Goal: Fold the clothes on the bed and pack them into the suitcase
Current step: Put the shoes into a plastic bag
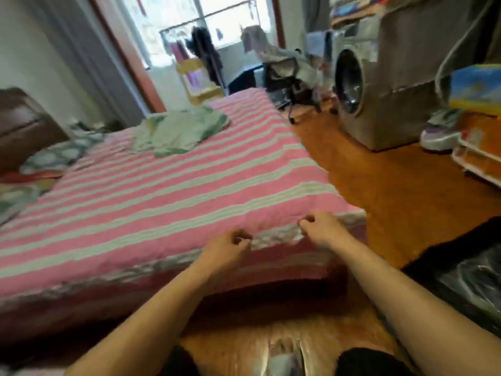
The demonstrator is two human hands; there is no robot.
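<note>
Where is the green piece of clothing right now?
In the head view, the green garment lies crumpled on the far side of the striped bed, toward the window, well beyond both hands.

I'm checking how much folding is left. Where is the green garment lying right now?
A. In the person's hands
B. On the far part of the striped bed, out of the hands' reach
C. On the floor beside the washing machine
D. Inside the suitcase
B: the green garment lies crumpled on the far part of the striped bed, while both hands are at the bed's near corner.
</note>
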